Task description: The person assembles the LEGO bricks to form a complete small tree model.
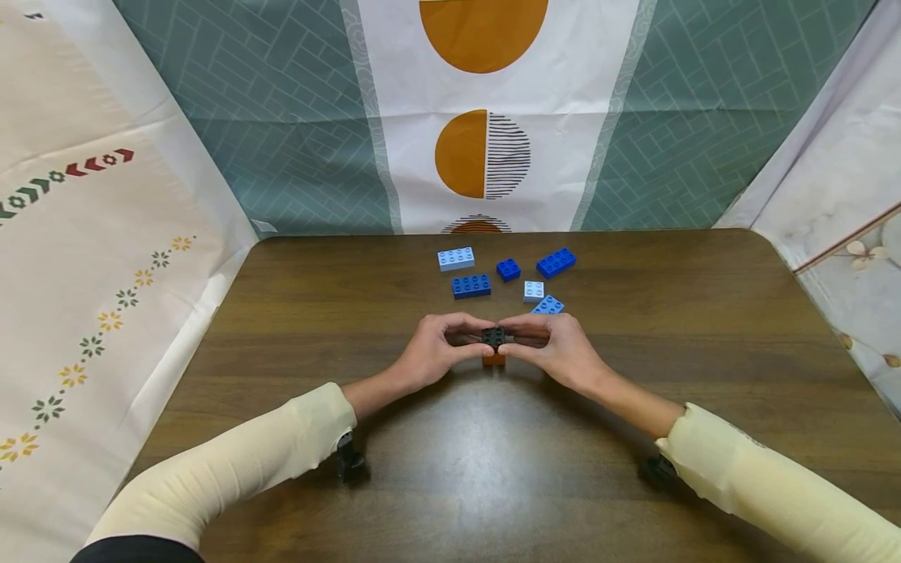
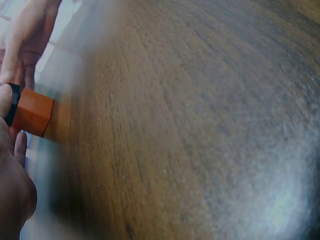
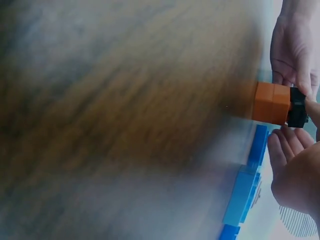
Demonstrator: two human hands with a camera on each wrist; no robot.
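A black toy brick [image 1: 493,337] with studs sits on top of an orange brick stack [image 1: 494,360] at the middle of the table. The stack [image 3: 271,103] shows a seam across it, like two orange bricks joined. My left hand [image 1: 435,349] pinches the black brick from the left, thumb at the near side and fingers at the far side. From the right, my right hand [image 1: 559,349] pinches the same brick likewise. In the left wrist view the orange stack [image 2: 33,112] stands on the tabletop below both hands' fingertips.
Beyond the hands lie a light blue long brick [image 1: 456,259], a dark blue long brick [image 1: 472,286], a small blue brick [image 1: 508,270], another blue long brick [image 1: 556,263], a pale square brick [image 1: 533,292] and a mid-blue brick [image 1: 548,305] partly behind the right hand. Patterned cloths [image 1: 296,156] surround the wooden table [image 1: 317,305].
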